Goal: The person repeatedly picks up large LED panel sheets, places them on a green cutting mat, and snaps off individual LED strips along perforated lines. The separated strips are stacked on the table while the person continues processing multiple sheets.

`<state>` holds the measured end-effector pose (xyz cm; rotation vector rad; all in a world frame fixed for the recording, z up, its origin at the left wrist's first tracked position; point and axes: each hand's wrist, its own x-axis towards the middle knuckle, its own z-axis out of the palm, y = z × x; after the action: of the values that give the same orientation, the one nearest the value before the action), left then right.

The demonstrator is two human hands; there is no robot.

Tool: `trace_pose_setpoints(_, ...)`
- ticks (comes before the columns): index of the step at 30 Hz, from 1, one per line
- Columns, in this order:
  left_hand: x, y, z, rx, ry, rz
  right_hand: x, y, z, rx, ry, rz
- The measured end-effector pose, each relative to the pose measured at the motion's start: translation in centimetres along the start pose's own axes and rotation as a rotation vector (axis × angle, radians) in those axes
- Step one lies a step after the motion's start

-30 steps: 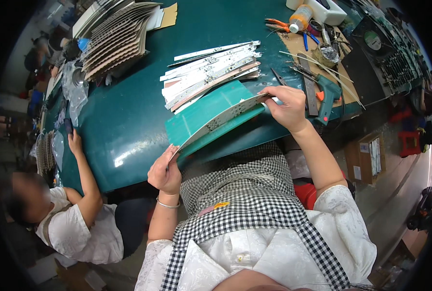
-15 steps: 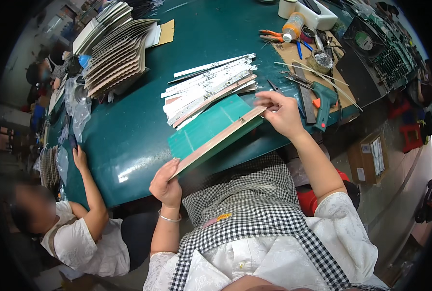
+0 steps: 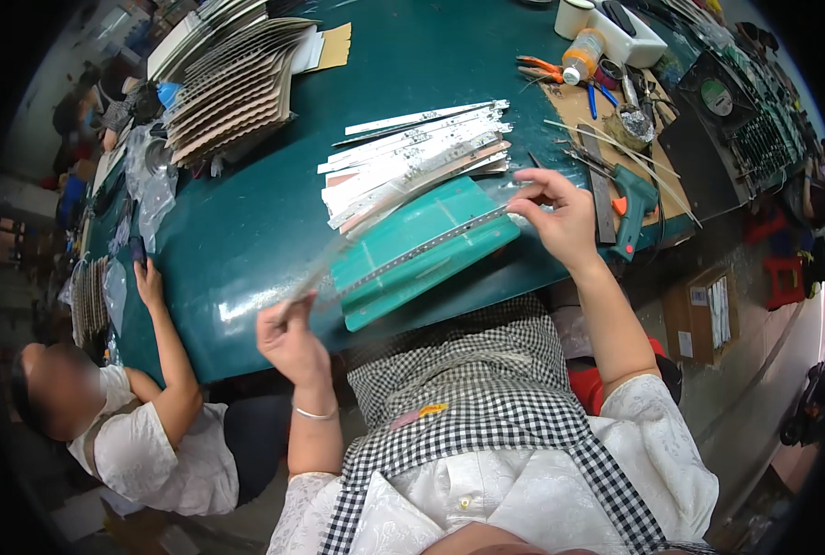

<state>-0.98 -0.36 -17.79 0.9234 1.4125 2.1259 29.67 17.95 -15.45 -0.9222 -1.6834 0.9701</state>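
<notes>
My left hand [image 3: 294, 344] pinches one end of a thin brownish strip [image 3: 315, 277], blurred by motion, that slants up toward a pile of strips. Between thumb and fingers, my right hand [image 3: 556, 217] grips the right end of a narrow dark dotted strip [image 3: 421, 248]. That dotted strip runs down-left across a green board [image 3: 431, 273] at the table's near edge, its left end close to my left hand. Whether the left hand touches it too, I cannot tell. Just beyond the board lies the pile of white and brown strips [image 3: 412, 162], speckled with dark marks.
A green glue gun [image 3: 636, 199], a dark flat bar [image 3: 603, 208], pliers [image 3: 542, 67] and a bottle [image 3: 583, 54] lie at the right. Stacked ridged sheets [image 3: 236, 92] stand at the far left. Another person [image 3: 153, 444] sits at my left, one hand on the table.
The brown strip has come up off the green board in my left hand, which moved left. A dark dotted strip now shows in my right hand. The view has shifted slightly.
</notes>
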Motion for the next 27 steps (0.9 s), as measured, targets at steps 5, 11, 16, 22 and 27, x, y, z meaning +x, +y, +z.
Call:
trace_pose_setpoints(5, 2.4, 3.0, -1.1, -0.104, 0.066, 0.077, 5.6, 0.5, -1.6, -0.071, -0.038, 0.054)
trace_pose_setpoints(11, 2.3, 3.7, 0.6, -0.056, -0.003, -0.142, 14.6, 2.4, -0.1, -0.528, -0.205, 0.056)
trace_pose_setpoints(16, 0.6, 2.5, 1.2, 0.139, -0.136, -0.322, 13.8, 3.0, 0.0, -0.63, -0.165, -0.097)
trace_pose_setpoints(22, -0.9, 1.8, 2.2, 0.19, -0.217, -0.428, 5.5, -1.8, -1.7, -0.034, -0.519, 0.21)
trace_pose_setpoints(27, -0.8, 1.3, 1.7, 0.401, -0.26, -0.379, 3.9, -1.5, -1.7, -0.038, -0.512, 0.374)
